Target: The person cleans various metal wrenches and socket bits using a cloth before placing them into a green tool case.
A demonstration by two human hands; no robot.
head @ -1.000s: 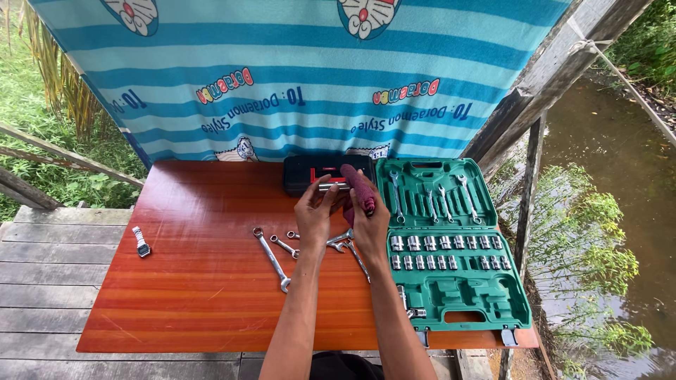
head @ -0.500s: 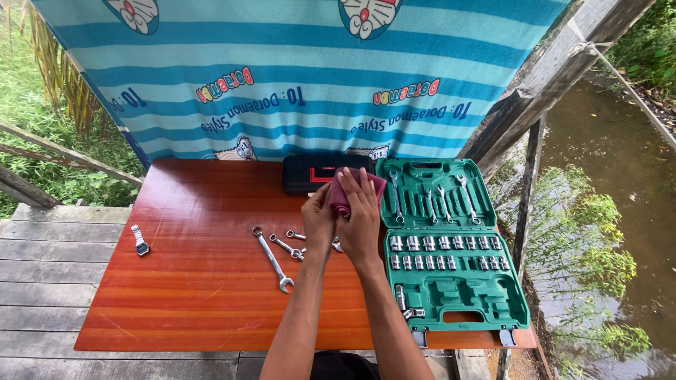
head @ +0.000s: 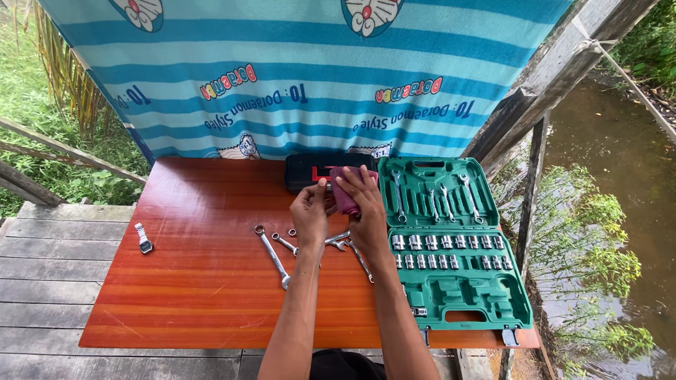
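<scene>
Cloth, a dark pink rag, sits bunched between both hands above the middle of the desk, just in front of the black case at the far edge. The right hand wraps it from the right side, its fingers curled over the top of the bundle and clamped on it. The left hand closes in from the left, thumb and fingertips pinched together at the rag's near-left edge; whether a small tool is hidden inside the folds I cannot tell. Both hands touch the cloth, so neither is nearer, though the right one carries most of it. The bundle's long axis runs roughly away from the person, tilted a little leftward toward the black case.

Directly below the hands, several spanners lie loose on the desk, fanned out, and one long spanner lies apart to the left with its length running diagonally toward the near edge. Just right of the right hand stands the open green tool case, with more spanners in its upper half and rows of sockets beneath. Well off to the left, on the wooden boards, lies a wristwatch. A striped blue sheet hangs behind.
</scene>
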